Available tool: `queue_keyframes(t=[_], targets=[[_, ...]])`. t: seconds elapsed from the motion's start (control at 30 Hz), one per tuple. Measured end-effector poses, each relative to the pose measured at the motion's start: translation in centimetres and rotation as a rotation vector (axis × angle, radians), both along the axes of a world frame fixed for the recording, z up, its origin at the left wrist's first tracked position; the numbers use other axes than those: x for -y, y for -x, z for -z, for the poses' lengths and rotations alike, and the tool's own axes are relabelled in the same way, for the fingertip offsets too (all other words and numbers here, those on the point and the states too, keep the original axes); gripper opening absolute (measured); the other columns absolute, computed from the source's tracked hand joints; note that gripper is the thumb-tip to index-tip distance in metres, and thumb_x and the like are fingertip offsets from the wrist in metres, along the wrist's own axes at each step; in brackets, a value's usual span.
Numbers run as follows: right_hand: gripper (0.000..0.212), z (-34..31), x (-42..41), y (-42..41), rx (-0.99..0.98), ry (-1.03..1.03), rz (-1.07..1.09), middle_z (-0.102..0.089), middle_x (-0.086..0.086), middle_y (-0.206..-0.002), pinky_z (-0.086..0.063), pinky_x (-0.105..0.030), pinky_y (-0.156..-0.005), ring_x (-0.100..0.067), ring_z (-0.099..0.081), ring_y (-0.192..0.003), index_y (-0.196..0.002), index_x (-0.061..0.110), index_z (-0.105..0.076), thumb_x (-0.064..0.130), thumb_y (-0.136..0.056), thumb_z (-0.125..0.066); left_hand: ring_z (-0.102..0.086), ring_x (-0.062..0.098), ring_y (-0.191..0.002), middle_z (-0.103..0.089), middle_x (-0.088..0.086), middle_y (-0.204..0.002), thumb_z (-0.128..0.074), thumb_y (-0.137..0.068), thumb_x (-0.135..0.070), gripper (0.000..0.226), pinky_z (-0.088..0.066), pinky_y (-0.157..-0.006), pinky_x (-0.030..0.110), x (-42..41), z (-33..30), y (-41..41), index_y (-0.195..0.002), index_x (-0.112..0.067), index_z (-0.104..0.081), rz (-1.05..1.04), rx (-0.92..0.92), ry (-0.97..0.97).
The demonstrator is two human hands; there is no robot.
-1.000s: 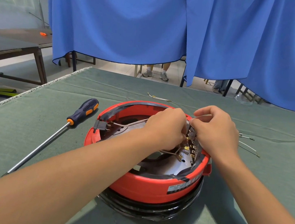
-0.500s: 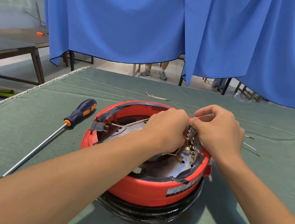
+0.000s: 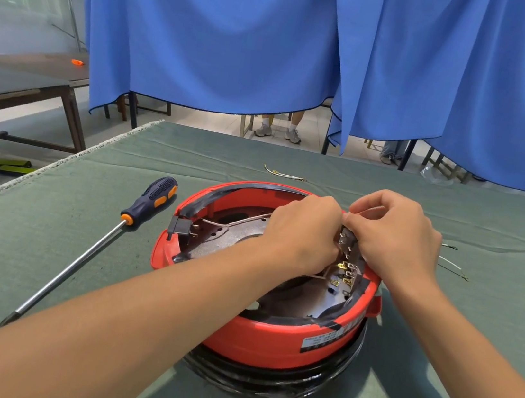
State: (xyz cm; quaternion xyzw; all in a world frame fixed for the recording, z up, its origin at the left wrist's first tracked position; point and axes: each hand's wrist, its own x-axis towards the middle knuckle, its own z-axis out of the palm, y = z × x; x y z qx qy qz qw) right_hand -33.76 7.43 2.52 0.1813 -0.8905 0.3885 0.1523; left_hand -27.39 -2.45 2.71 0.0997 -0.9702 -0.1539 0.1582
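A round red appliance shell [image 3: 268, 338] lies upside down on the green cloth, its bottom open and a metal plate with wires showing inside. A small terminal block with brass connectors [image 3: 347, 244] stands at its right inner rim. My left hand [image 3: 303, 231] has its fingers curled at the block's left side. My right hand [image 3: 394, 237] pinches the block's top from the right. The fingertips of both hands meet there and hide what they hold. A black plug socket [image 3: 179, 226] sits on the left rim.
A long screwdriver [image 3: 96, 243] with a dark blue and orange handle lies left of the shell. Loose wires lie behind [image 3: 283, 174] and to the right [image 3: 452, 266]. Blue curtains [image 3: 275, 49] hang beyond the table's far edge. A brown table [image 3: 23, 87] stands at left.
Both hands have stayed at the terminal block with only slight finger shifts. The view has drifted a little; the shell and screwdriver have not moved.
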Motion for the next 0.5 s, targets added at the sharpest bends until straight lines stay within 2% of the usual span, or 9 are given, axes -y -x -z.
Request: queue_keyframes(t=[0.13,0.3,0.4,0.5], targets=[[0.016,0.0,0.0,0.0,0.002,0.001,0.001,-0.057,0.021,-0.062,-0.023,-0.018,-0.053,-0.012,-0.055,-0.074,-0.067,0.027,-0.058,0.031,-0.075,-0.071,-0.062,0.032,-0.071,-0.055,0.003,-0.062,-0.063,-0.083,-0.017,0.013,-0.048,-0.061,0.034,0.5,0.0,0.2,-0.072,-0.010,-0.064,0.027,0.039,-0.138],[0.010,0.1,0.1,0.1,-0.016,-0.021,-0.023,-0.056,0.021,-0.065,-0.025,-0.017,-0.054,-0.013,-0.055,-0.076,-0.075,0.028,-0.059,0.030,-0.076,-0.068,-0.064,0.025,-0.081,-0.068,0.003,-0.076,-0.072,-0.079,-0.027,0.012,-0.051,-0.068,0.033,1.0,-0.2,-0.2,-0.080,-0.016,-0.075,0.028,0.054,-0.212],[0.009,0.1,0.1,0.1,-0.033,-0.038,-0.035,-0.059,0.020,-0.069,-0.027,-0.022,-0.056,-0.012,-0.057,-0.078,-0.081,0.029,-0.060,0.031,-0.078,-0.068,-0.065,0.021,-0.080,-0.067,-0.001,-0.072,-0.077,-0.076,-0.029,0.011,-0.054,-0.076,0.038,1.8,-0.3,-0.5,-0.078,-0.018,-0.075,0.034,0.049,-0.302],[0.009,0.1,0.1,0.1,-0.041,-0.030,-0.034,-0.061,0.018,-0.072,-0.026,-0.018,-0.055,-0.012,-0.057,-0.078,-0.083,0.030,-0.060,0.031,-0.078,-0.068,-0.065,0.023,-0.076,-0.065,-0.001,-0.068,-0.071,-0.079,-0.024,0.013,-0.055,-0.073,0.038,1.9,-0.4,-0.7,-0.070,-0.016,-0.071,-0.003,-0.006,-0.300]])
